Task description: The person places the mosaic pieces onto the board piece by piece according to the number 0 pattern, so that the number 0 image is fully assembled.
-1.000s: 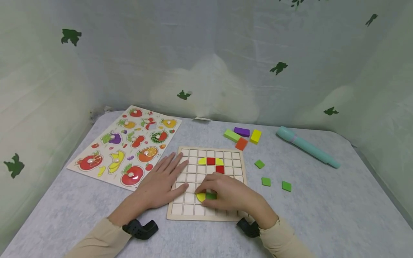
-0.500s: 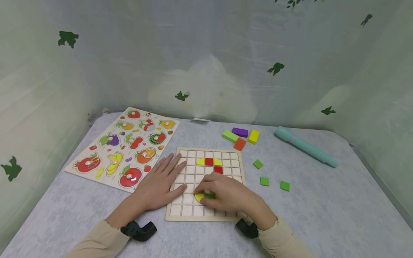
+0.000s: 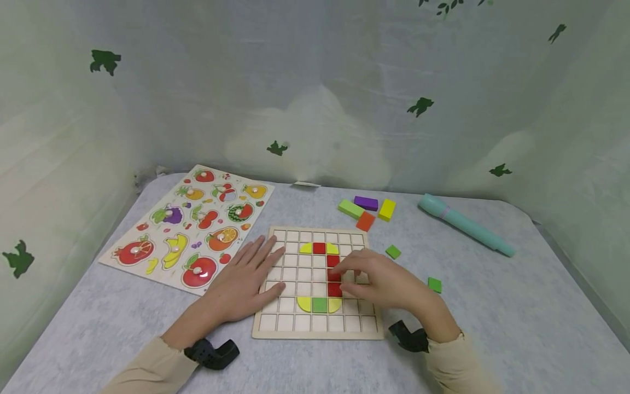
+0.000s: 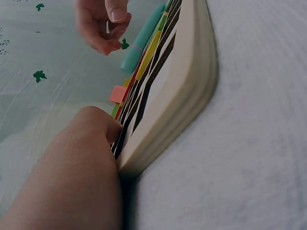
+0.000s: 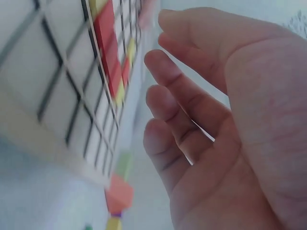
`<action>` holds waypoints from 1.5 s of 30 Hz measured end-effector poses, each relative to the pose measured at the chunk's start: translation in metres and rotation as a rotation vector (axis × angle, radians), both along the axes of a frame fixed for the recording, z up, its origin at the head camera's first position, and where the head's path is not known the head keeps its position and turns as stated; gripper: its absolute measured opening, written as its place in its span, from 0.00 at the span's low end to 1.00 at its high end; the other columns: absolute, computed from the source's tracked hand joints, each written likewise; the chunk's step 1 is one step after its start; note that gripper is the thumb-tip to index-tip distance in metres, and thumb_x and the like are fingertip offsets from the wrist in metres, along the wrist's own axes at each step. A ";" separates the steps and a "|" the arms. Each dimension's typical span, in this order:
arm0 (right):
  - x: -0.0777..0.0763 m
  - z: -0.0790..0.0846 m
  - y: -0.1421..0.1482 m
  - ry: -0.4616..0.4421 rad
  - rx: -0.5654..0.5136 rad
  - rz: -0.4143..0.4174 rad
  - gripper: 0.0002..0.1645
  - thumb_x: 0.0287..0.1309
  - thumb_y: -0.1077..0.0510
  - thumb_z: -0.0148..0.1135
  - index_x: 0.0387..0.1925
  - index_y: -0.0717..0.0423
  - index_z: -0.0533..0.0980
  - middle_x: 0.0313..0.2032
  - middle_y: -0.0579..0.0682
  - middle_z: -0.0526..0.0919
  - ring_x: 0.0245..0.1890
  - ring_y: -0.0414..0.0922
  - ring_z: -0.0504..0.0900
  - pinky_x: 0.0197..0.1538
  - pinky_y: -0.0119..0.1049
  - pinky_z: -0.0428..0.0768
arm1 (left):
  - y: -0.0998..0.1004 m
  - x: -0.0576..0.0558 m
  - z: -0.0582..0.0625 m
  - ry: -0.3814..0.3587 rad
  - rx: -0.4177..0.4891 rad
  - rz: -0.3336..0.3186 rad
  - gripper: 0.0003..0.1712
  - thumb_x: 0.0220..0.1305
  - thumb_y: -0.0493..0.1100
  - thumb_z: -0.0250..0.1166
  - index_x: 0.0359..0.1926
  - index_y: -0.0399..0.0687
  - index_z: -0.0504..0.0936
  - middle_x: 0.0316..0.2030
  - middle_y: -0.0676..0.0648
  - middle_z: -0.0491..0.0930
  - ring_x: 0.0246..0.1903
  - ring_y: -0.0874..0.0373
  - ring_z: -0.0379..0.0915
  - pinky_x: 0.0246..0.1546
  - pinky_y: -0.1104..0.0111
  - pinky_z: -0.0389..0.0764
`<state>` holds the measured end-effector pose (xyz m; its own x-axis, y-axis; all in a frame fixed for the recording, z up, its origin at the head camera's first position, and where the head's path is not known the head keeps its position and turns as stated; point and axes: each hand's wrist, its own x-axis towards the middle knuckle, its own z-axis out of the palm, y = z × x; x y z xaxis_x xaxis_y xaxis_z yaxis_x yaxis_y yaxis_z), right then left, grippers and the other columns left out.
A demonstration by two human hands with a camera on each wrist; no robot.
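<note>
A wooden grid board (image 3: 280, 324) lies on the table with coloured tiles in its cells. My left hand (image 3: 236, 284) rests flat on the board's left side, fingers straight and spread. Relaxed and slightly bent, the fingers of my right hand (image 3: 389, 282) hover over the board's right half, with nothing between them in the right wrist view. Beside its fingertips runs a column of red tiles (image 3: 334, 289). A green tile (image 3: 320, 305) sits in the lower row between a left yellow rounded tile (image 3: 304, 304) and a right one (image 3: 335, 305). Another red tile (image 3: 319, 248) lies in the top row between yellow ones.
Loose green tiles, one (image 3: 393, 251) near the board and another (image 3: 435, 284) by my right wrist, lie on the table. Behind are purple (image 3: 366, 203), yellow, orange and light green blocks. A teal pen-shaped object (image 3: 465, 224) lies right; a fruit puzzle board (image 3: 164, 224) lies left.
My right hand has left the lower row and moved right and up, uncovering the green tile, its yellow neighbours and more red tiles. The left hand stays on the board.
</note>
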<state>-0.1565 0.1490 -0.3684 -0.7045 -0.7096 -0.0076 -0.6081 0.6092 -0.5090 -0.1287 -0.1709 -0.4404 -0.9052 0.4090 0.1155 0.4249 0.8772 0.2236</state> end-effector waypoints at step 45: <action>-0.035 -0.021 0.103 -0.123 -0.003 -0.221 0.17 0.59 0.54 0.76 0.50 0.46 0.85 0.35 0.40 0.81 0.35 0.39 0.77 0.37 0.31 0.78 | 0.000 0.001 0.002 -0.007 0.011 -0.003 0.47 0.70 0.68 0.56 0.81 0.53 0.58 0.83 0.46 0.47 0.82 0.43 0.40 0.80 0.47 0.47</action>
<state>-0.1918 0.2524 -0.3893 -0.8366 -0.5384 -0.1015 -0.3934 0.7192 -0.5727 -0.1277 -0.1704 -0.4388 -0.9047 0.4105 0.1140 0.4260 0.8733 0.2364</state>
